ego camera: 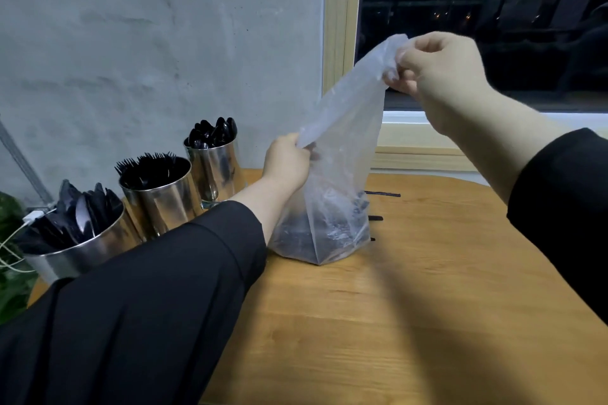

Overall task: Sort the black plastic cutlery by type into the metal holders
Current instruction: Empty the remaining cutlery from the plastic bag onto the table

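Note:
A clear plastic bag (342,154) stands on the wooden table (411,306) with black cutlery (316,233) lying in its bottom. My left hand (288,161) grips the bag's lower rim. My right hand (437,66) pinches the upper rim and holds it high. Three metal holders stand at the left: the nearest (82,253) holds knives, the middle one (161,197) holds forks, the far one (214,168) holds spoons.
Thin black handles (383,195) stick out from behind the bag on the table. A grey wall (148,43) rises behind the holders and a dark window (477,10) is at the back right. Green leaves (10,276) and a white cable (19,230) sit at the far left.

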`<act>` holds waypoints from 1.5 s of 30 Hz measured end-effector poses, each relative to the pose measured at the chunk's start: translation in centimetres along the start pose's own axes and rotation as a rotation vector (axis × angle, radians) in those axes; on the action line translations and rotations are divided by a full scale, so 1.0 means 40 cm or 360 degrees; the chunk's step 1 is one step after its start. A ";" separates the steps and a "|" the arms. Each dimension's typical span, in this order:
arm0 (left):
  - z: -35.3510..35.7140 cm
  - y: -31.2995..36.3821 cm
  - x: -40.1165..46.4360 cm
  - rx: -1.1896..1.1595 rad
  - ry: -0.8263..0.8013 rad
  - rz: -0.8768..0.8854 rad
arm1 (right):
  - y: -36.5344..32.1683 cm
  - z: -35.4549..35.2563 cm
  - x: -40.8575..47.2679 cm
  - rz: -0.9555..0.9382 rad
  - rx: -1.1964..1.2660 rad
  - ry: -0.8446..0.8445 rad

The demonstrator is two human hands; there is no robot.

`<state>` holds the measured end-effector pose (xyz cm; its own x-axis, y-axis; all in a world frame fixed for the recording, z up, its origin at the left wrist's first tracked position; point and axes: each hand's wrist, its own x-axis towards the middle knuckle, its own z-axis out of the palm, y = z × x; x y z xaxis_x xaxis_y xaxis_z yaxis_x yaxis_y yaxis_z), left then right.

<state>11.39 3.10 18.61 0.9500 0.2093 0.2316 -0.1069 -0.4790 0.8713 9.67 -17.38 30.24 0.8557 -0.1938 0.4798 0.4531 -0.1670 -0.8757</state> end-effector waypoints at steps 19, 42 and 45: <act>0.001 0.062 -0.035 0.0247 -0.0398 0.0562 | 0.184 0.016 -0.121 -0.0365 -0.1938 -0.0730; -0.050 0.050 0.056 0.0701 0.0387 0.0588 | 0.175 -0.197 0.005 -0.0685 -0.1572 -0.0299; -0.082 0.017 0.077 0.1017 0.0375 0.0968 | 0.257 -0.217 0.033 -0.0947 -0.1678 -0.0473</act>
<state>13.26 6.19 21.34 0.6910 -0.0990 0.7161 -0.3204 -0.9299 0.1805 13.28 -27.74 22.33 0.6723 0.3808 0.6348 0.4856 -0.8741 0.0100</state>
